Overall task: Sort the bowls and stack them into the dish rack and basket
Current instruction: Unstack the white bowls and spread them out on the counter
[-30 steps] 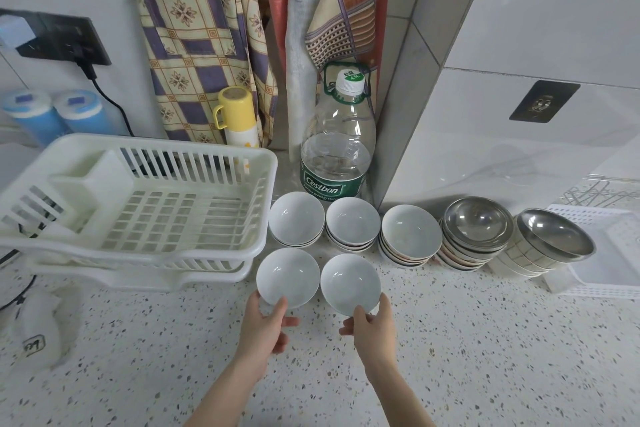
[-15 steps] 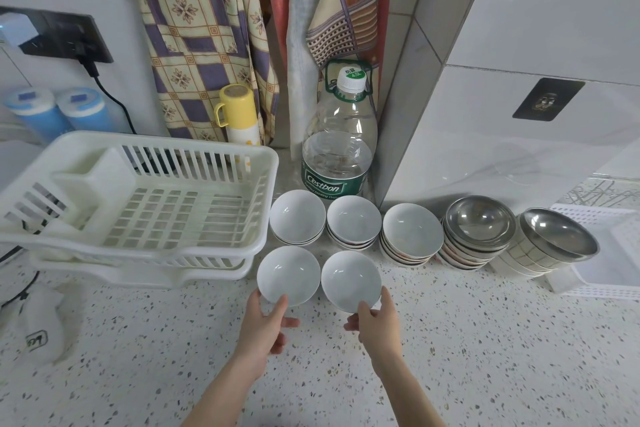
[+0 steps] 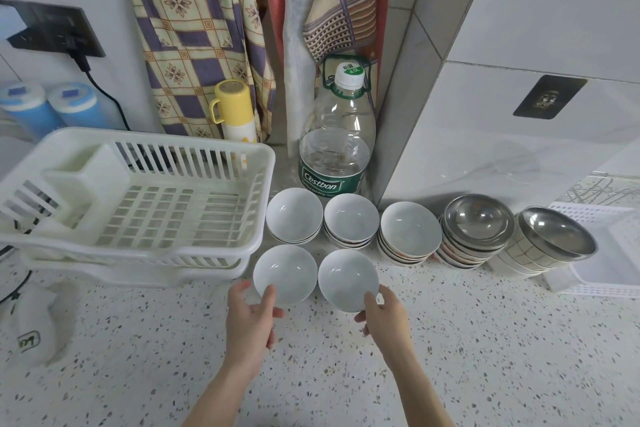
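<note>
Near the middle of the speckled countertop (image 3: pixel 467 340), two white bowls are held side by side. The left bowl (image 3: pixel 285 274) is gripped at its near rim by the left hand (image 3: pixel 250 317), thumb laid inside the rim and fingers curled beneath. The right bowl (image 3: pixel 348 280) is pinched at its near rim by the right hand (image 3: pixel 386 317) in the same way. Whether the two bowls touch cannot be told. Just behind them, toward the back edge, three stacks of white bowls (image 3: pixel 350 220) are lined up, followed to the right by two stacks topped with steel bowls (image 3: pixel 478 222). A white dish rack (image 3: pixel 138 204) is set at the left side, just beside the left bowl, and a white basket (image 3: pixel 613 253) is seen at the right edge. A large water bottle (image 3: pixel 337 146) is stood against the back wall.
</note>
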